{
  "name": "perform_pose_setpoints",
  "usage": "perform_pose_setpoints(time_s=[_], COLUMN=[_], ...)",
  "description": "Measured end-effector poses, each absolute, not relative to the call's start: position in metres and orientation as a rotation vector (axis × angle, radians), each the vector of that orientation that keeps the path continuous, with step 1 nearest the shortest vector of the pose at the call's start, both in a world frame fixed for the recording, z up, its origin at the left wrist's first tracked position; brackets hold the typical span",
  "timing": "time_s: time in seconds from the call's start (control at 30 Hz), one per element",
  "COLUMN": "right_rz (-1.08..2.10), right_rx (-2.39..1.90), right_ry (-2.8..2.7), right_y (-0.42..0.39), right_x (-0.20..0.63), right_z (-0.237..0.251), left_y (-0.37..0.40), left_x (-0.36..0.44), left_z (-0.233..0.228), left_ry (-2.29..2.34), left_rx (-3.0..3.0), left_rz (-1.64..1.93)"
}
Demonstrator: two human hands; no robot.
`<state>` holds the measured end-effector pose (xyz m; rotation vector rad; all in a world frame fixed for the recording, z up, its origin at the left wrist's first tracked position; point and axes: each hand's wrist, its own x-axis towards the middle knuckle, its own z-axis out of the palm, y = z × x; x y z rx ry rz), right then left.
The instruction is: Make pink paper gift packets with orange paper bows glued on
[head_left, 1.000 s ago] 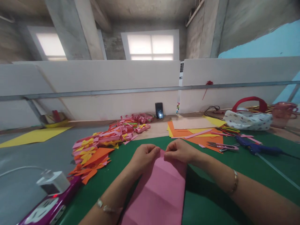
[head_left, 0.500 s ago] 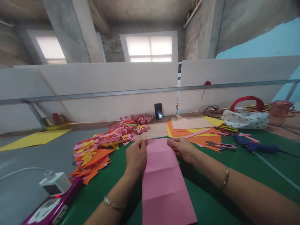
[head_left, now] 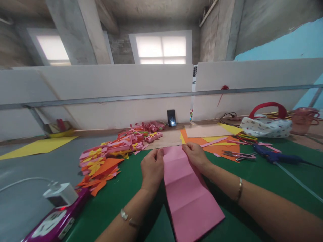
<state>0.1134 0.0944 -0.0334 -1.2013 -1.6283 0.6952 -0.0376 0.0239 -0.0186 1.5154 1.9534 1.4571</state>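
Observation:
A long pink paper strip (head_left: 188, 191) with several fold creases lies on the green mat (head_left: 264, 174) in front of me. My left hand (head_left: 152, 168) pinches its far left corner between thumb and fingers. My right hand (head_left: 196, 155) holds the far right corner, fingers pressing down on the edge. The strip runs from my hands back toward me, angled a little to the right.
A heap of folded pink, orange and yellow paper pieces (head_left: 113, 151) lies left of my hands. Orange and yellow sheets (head_left: 212, 139), scissors (head_left: 238, 155) and a blue glue gun (head_left: 275, 156) lie at right. A phone (head_left: 171, 118) leans on the partition; a power strip (head_left: 54, 220) is near left.
The pink strip was unfolded from a shorter fold to its full length. My hands moved apart to its far corners, and the strip's near end swung right.

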Motion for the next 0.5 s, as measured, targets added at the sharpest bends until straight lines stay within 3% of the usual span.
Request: perform_pose_setpoints(time_s=[0.3,0.5], right_rz=[0.903,1.215], right_rx=[-1.115,-1.061], right_ry=[-1.761,-1.85], right_y=[0.085,0.08], right_x=[0.117,0.12], right_z=[-0.024,-0.025], left_y=[0.02,0.022], left_x=[-0.048,-0.063], left_z=[-0.004,-0.003], left_ry=[1.464,1.458], left_rx=[1.376,1.393], left_rz=[1.044,0.942])
